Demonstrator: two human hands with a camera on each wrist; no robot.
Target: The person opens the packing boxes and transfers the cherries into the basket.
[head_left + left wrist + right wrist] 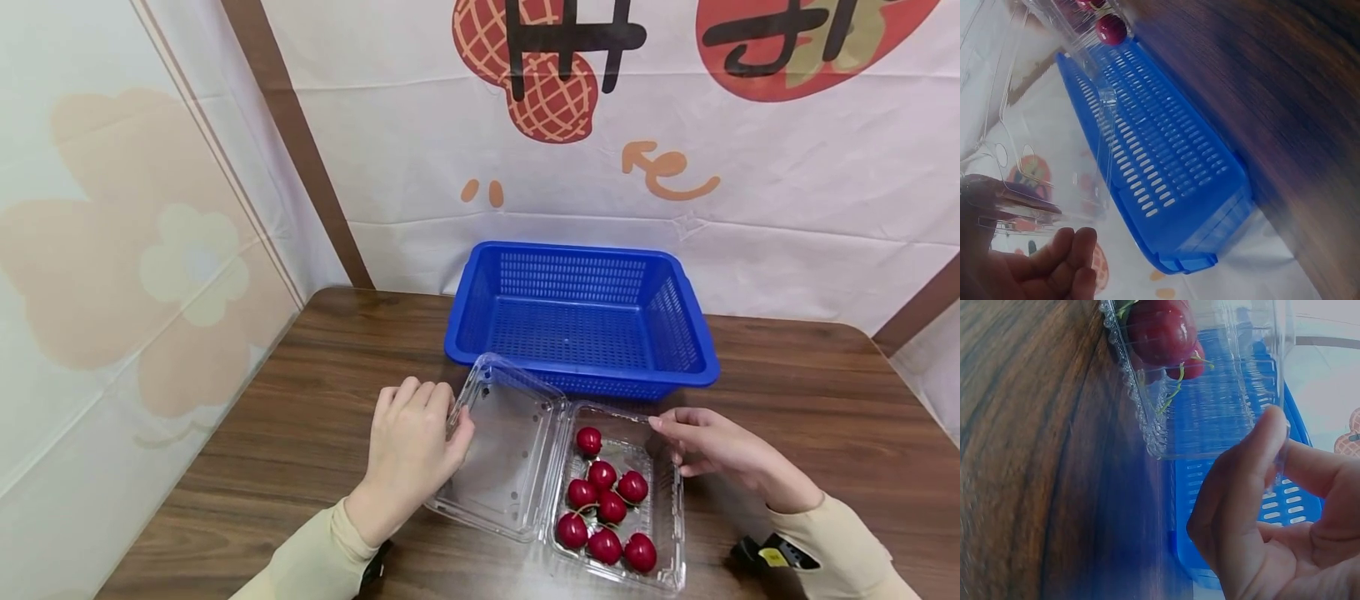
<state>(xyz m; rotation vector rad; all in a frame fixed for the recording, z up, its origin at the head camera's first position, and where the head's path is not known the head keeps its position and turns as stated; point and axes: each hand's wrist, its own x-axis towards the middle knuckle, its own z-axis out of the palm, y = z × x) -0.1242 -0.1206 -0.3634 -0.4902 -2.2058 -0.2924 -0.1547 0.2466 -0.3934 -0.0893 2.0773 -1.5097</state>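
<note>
A clear plastic clamshell box lies unfolded on the table. Its tray (628, 454) contains several dark red cherries (633, 486), some with green stems, and its hinged lid (498, 467) stands open to the left, tilted up. At the lid's outer left edge is my left hand (412, 442), gripping that edge between thumb and fingers. My right hand (716, 450) pinches the tray's rim near its far right corner. In the right wrist view the thumb and index finger meet on the clear wall, and two cherries (1161, 331) show through it.
Directly behind the box stands a blue perforated basket (570, 329) with nothing in it. Both are on a brown wood-grain table (300, 400). Printed white cloth (405, 125) hangs behind the table and along its left side.
</note>
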